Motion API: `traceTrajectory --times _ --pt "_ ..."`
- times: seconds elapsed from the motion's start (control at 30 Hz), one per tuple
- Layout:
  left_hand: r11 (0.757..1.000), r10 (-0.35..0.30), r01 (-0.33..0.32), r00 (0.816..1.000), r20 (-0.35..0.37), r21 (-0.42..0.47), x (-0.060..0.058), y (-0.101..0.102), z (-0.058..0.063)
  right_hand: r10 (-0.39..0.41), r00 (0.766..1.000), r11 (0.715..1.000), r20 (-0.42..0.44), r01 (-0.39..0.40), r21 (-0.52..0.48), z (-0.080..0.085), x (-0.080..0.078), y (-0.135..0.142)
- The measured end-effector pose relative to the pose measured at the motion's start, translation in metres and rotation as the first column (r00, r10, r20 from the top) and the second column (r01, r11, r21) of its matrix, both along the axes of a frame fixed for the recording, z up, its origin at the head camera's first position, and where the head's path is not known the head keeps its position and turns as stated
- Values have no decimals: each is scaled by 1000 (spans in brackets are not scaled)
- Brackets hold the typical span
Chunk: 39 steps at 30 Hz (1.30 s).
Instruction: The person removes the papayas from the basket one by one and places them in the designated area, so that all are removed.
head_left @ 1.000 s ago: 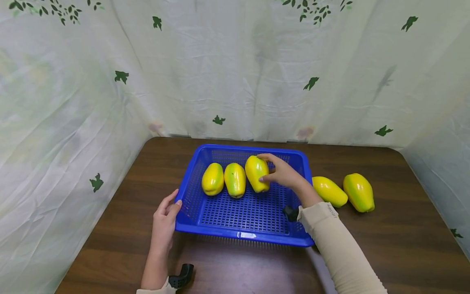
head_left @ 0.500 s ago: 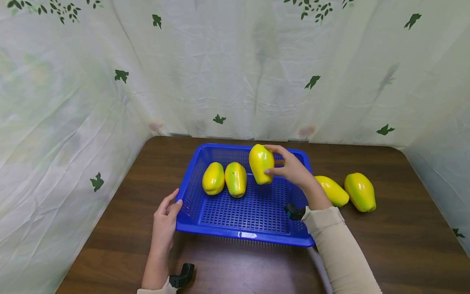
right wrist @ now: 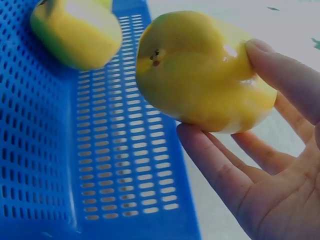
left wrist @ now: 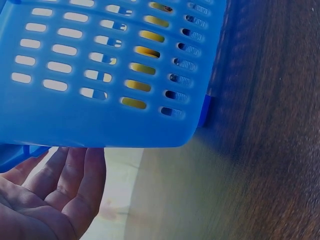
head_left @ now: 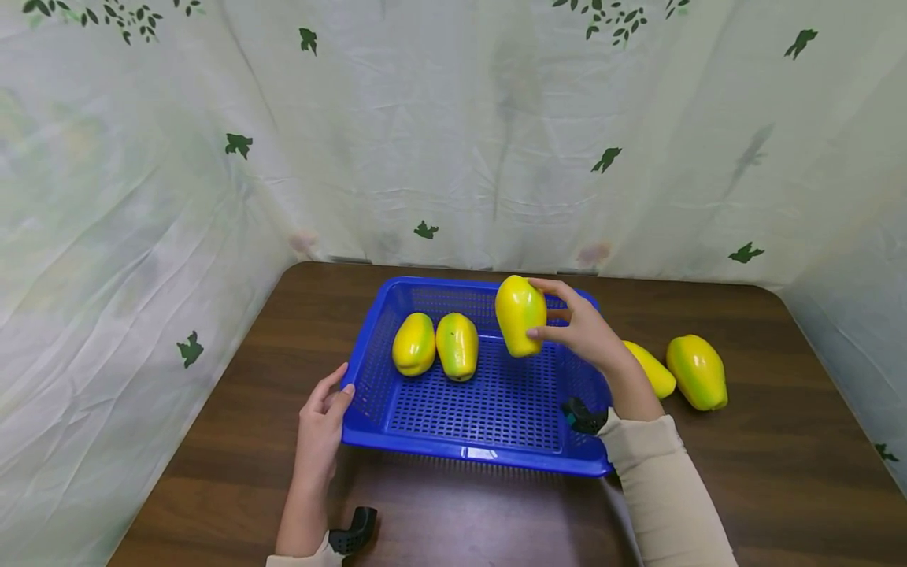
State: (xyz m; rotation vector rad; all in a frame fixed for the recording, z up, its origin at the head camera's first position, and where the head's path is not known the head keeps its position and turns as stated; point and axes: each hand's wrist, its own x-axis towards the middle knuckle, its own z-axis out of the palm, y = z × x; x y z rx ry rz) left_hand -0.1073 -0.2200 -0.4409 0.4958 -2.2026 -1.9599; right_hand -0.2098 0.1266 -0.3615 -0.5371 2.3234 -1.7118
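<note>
In the head view, my right hand (head_left: 584,331) holds a yellow papaya (head_left: 520,316) above the right half of a blue plastic basket (head_left: 482,453). Thumb and fingertips grip its sides, and the right wrist view shows the papaya (right wrist: 200,75) apart from the basket floor. Two more papayas, a left one (head_left: 414,345) and a right one (head_left: 457,346), lie side by side inside the basket. My left hand (head_left: 320,429) grips the basket's left rim, thumb on top. From the left wrist view, its fingers (left wrist: 90,185) bend up under the rim outside the basket wall (left wrist: 75,120).
Right of the basket, two papayas lie on the brown wooden table (head_left: 794,441): one partly behind my right forearm (head_left: 652,372), the other farther right (head_left: 697,372). A pale curtain (head_left: 460,142) with green bird shapes hangs behind the table.
My right hand has lifted the papaya from beside the other two and carried it up and to the right. The left hand stays on the rim, and the basket has hardly moved.
</note>
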Motion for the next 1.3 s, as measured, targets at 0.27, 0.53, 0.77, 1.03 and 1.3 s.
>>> traceTrajectory --times 0.27,0.53,0.77,1.03,1.3 --pt "1000 8 -8 1000 14 1 -2 0 -1 -30 998 999 -57 31 16 -11 1 20" --pt "1000 8 -8 1000 -3 -10 -2 -1 -2 -59 995 998 -81 58 -7 -1 19 41" --pt "1000 6 -6 1000 -5 -18 -2 -1 -3 -91 986 996 -139 87 -34 2 36 62" --pt "1000 7 -7 1000 1 -11 -2 -1 -3 -130 988 991 -79 126 -52 -7 55 84" --pt "1000 2 -2 1000 -4 -7 -1 -2 -3 -186 976 980 -112 193 56 -16 72 108"
